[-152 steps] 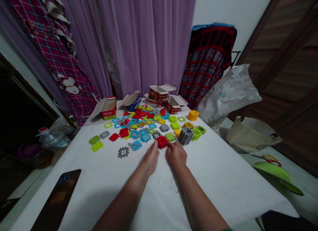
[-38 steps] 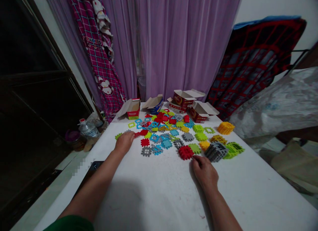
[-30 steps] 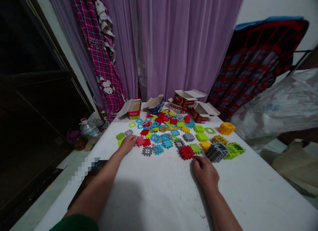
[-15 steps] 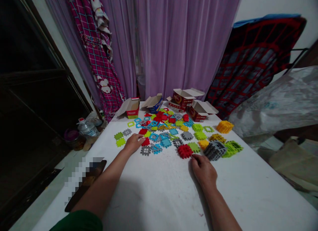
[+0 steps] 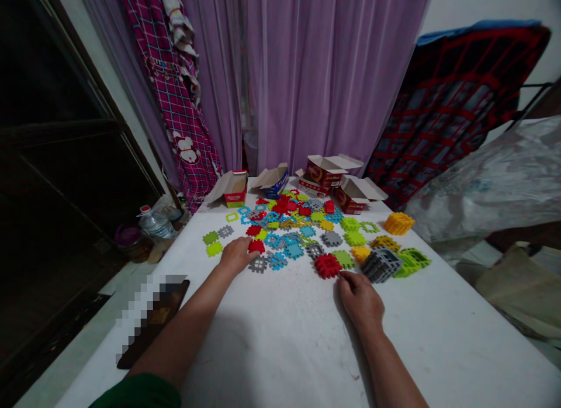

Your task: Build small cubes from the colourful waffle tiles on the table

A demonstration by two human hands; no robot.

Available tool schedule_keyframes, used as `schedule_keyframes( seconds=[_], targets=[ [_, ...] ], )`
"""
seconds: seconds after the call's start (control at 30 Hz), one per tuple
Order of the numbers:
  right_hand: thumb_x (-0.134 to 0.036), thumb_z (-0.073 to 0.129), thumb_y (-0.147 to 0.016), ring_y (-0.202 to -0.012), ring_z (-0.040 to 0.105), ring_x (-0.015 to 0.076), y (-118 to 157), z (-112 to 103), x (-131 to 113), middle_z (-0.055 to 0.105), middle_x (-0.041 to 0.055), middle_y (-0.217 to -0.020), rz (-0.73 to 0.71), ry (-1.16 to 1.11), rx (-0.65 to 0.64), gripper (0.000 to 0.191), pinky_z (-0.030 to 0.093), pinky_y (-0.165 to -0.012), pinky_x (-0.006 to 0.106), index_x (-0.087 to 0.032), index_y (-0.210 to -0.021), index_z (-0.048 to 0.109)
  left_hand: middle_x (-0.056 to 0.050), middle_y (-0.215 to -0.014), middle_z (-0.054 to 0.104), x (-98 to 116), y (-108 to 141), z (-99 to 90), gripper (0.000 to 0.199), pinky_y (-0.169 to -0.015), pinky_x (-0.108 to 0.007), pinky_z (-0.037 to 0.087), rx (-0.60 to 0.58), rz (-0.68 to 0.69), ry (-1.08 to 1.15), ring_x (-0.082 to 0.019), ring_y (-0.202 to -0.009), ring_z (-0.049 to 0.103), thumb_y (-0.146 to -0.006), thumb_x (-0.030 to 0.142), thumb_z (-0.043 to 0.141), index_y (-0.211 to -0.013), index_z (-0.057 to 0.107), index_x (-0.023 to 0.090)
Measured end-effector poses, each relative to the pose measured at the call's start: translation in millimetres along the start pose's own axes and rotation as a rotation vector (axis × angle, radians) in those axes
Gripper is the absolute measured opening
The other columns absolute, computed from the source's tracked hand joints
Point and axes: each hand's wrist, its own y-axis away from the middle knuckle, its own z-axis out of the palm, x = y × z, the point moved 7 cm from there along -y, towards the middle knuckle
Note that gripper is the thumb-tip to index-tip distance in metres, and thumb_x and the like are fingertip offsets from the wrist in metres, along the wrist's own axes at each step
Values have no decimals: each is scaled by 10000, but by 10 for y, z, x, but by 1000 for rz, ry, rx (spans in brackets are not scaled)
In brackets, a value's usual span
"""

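Flat plastic building tiles with toothed edges lie spread over a white table. My left hand is closed at a red toothed tile, thumb and fingers on its near left edge. Just in front of that hand lies a grey window tile. My right hand rests on the table with curled fingers; its thumb and index fingertips are at the lower right corner of a stack of red tiles. A light green tile touches the far side of this stack. Right of it stands a grey tile stack.
Green and yellow tile stacks stand at the right. Opened cardboard boxes line the back edge before a purple curtain. A dark flat device, partly pixelated, lies by my left forearm. A water bottle stands beyond the left edge.
My left hand has closed over the near edge of the red tile, which has shifted slightly left. The right hand stays by the red stack. The view has moved a little.
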Motion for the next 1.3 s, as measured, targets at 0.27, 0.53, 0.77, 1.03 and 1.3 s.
schedule_keyframes(
  seconds=[0.27,0.53,0.77,1.03,1.3],
  targets=[
    [-333,467,-906,-999,646,201,-5,4,-4,676,40,-1142,6,6,-3,347,443,-706,277,-243,-1114,730,-89,-1316,638,-34,-68,57,508,-960,-342,465,-32,50,20,-272,-1183,604,-857,437,612,-1319,585,226],
    [-337,464,-901,-1010,641,201,-1,8,2,678,41,-1133,3,-6,11,347,446,-723,271,-242,-1099,732,-92,-1227,672,-24,-91,-22,459,-913,-318,484,-18,49,43,-258,-1105,640,-863,488,580,-1235,640,226],
    [-341,446,-887,-1005,639,204,-9,19,18,683,48,-1110,-18,-24,33,364,455,-741,275,-232,-1078,736,-30,-1259,678,-124,-535,-119,328,-953,-300,461,-27,59,-63,-236,-1163,610,-848,252,575,-1152,691,296],
    [-355,438,-884,-965,640,202,-7,26,15,681,44,-1087,-26,-34,50,373,456,-725,279,-235,-1071,739,-51,-1212,710,-189,-705,-37,294,-981,-343,449,-89,140,-108,-254,-1148,628,-853,249,568,-1098,723,297],
    [-372,433,-887,-973,636,200,-24,76,75,689,40,-1084,-45,-48,97,375,457,-736,276,-242,-1054,742,-107,-1157,722,-241,-637,-111,294,-948,-358,467,24,68,-37,-263,-1088,660,-932,286,476,-1123,696,246]
  ],
)
